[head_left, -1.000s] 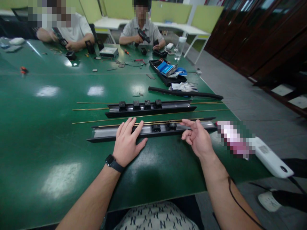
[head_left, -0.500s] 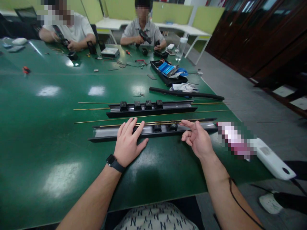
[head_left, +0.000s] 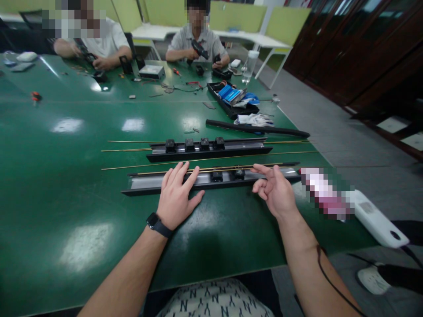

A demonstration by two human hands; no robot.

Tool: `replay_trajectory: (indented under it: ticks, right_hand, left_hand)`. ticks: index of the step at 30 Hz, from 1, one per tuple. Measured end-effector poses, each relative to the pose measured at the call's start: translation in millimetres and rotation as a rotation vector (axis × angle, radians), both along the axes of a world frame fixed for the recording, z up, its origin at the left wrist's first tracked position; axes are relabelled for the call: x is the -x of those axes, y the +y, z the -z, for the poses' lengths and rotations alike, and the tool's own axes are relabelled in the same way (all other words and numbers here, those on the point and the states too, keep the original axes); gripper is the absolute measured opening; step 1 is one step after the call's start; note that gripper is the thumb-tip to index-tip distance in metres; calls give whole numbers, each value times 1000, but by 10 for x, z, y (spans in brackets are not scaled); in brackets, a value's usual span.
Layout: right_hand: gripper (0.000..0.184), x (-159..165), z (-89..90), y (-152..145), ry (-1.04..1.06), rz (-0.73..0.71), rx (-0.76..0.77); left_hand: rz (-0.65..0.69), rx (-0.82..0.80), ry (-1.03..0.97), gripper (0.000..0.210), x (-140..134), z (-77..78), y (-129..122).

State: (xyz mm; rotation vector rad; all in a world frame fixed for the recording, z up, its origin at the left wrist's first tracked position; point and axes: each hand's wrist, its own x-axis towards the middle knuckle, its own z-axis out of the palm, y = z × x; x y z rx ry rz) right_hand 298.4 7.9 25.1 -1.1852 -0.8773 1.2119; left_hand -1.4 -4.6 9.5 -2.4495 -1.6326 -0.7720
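Note:
My left hand (head_left: 178, 193) lies spread, palm down, across the near black channel (head_left: 145, 185), its fingertips over the thin brass-coloured rods (head_left: 205, 170) along the channel's back edge. Further right, my right hand (head_left: 276, 189) is turned on its side above the channel's right part, two fingers stretched out by the rods and the others loosely bent. Nothing shows in its grasp; whether the fingertips touch a rod I cannot tell. Between the hands, two small black blocks (head_left: 217, 174) sit in the channel. Another long rod (head_left: 148, 164) lies just behind it.
A second channel (head_left: 208, 155) with several black blocks lies beyond, rods sticking out at both ends. Behind are a black strip (head_left: 257, 128), white gloves (head_left: 254, 119) and a black tray (head_left: 228, 105). A white device (head_left: 376, 220) rests at the right edge. Two people work opposite.
My right hand has slid slightly to the right along the rods. My left hand stays in place on the channel.

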Motion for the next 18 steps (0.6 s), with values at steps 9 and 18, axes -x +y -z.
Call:
replay_trajectory:
  ticks: [9,18]
  right_hand:
    - [52,2,3,-10,-1,-24,-7]
    - [52,20,45,-8,1,-74,-32]
  left_hand:
    - [6,3,-16,64,0,-1,-4]
    - [4,-1,-2,65,-1,5,4]
